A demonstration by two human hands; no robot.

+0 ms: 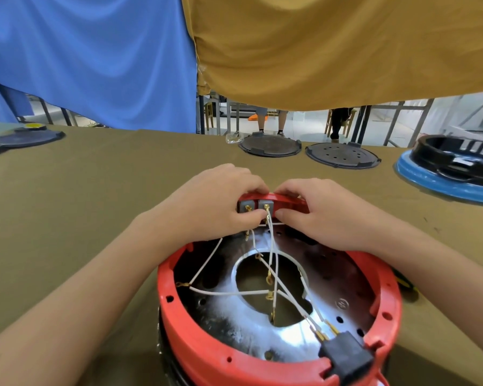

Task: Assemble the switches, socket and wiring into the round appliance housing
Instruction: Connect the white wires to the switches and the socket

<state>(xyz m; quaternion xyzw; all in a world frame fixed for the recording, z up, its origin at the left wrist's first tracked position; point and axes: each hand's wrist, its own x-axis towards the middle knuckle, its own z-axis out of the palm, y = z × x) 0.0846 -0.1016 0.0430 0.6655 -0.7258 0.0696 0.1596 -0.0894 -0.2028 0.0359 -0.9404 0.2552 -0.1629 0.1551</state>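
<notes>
The round red housing lies open side up near the front of the table, with a shiny metal plate inside. Several white wires with brass terminals cross it. A black socket sits in the near right rim. Above the far rim, both hands hold a red curved panel carrying two grey switches. My left hand grips its left end, thumb under the switches. My right hand grips its right part, thumb against the inner face.
Two dark round lids lie at the table's far edge. A black housing on a blue base stands at the right, another dark lid far left. Blue and mustard cloths hang behind; people's legs show beyond.
</notes>
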